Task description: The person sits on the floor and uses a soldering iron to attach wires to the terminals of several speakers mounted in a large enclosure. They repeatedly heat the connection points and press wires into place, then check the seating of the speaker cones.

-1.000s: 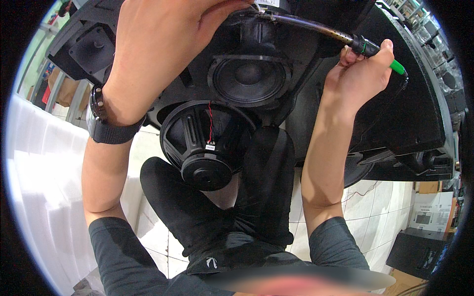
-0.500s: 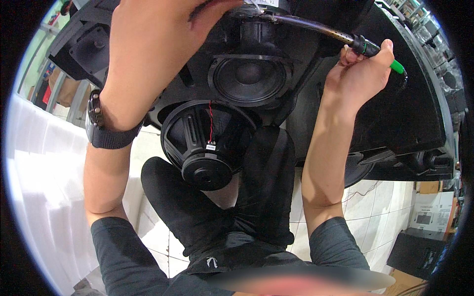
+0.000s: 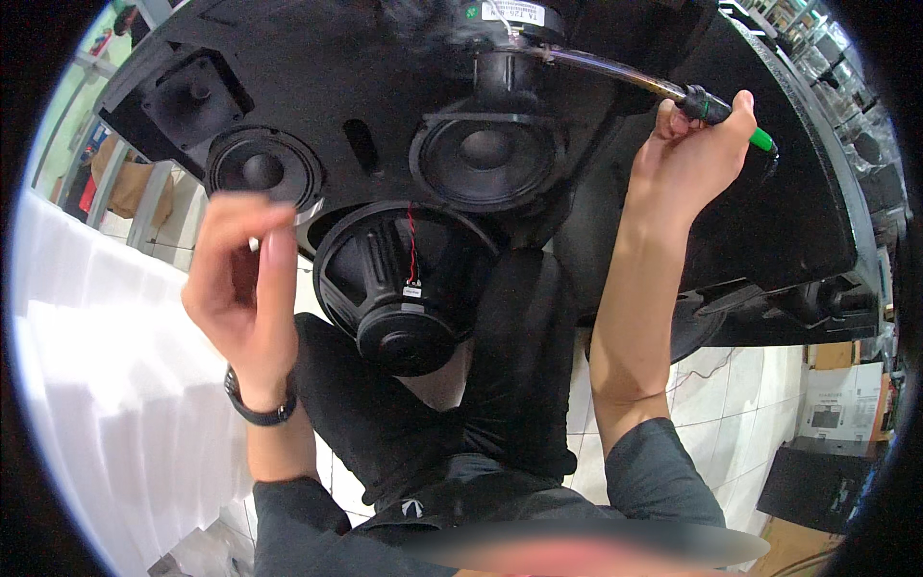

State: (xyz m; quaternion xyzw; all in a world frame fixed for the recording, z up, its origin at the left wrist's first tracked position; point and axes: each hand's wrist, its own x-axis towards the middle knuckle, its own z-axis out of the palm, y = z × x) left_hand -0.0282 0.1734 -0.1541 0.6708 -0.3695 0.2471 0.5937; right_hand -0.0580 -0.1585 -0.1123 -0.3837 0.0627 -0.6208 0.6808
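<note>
In my right hand (image 3: 694, 154), wrapped round its black and green handle, is a soldering iron (image 3: 615, 72). Its long metal shaft slants up and left, the tip at the terminals of a round speaker driver (image 3: 502, 13) with a white label and a pale wire. Faint smoke hangs left of the tip. My left hand (image 3: 248, 279), blurred and closed in a pinch, is over the lower left edge of the speaker cabinet (image 3: 317, 87). Between its fingers shows a thin silvery-white piece, too smeared to name. A watch is on that wrist.
Below the cabinet, by my knees, sits a large woofer (image 3: 404, 288) with red wires. Two smaller speaker cones (image 3: 486, 154) and a square horn (image 3: 192, 96) are set in the cabinet. White sheeting (image 3: 106, 365) lies left; boxes (image 3: 841, 413) stand right on the tiled floor.
My left hand has drawn back from the driver, down and toward me, uncovering the smaller cone and the label. My right hand and the iron have shifted slightly left and down.
</note>
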